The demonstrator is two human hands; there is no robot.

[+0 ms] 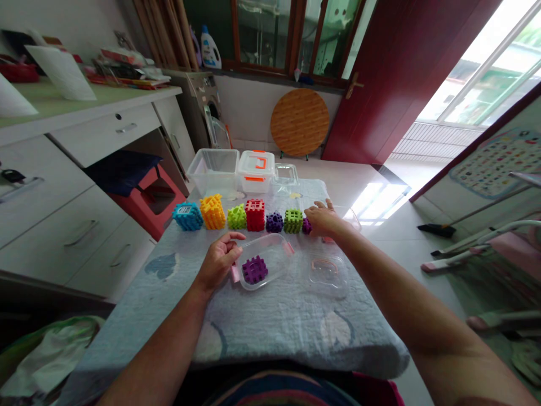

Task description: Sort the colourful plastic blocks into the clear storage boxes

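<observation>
The left hand [220,256] has its fingers curved at the rim of a clear container with pink latches [276,256], apparently steadying it; whether they grip, I cannot tell. Inside lies 1 purple interlocking piece [255,270]. The right hand [322,219] reaches to a smaller purple piece [306,226], its grasp hidden. 6 interlocking cubes [255,215] stand in a row on the cloth-covered tabletop [279,332], probably for easy reach. A clear lid [327,276] lies beside the container, leaving it open.

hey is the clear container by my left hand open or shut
Open: no lid covers the clear container; a purple piece lies inside, and a pink-handled lid lies apart from it.
</observation>
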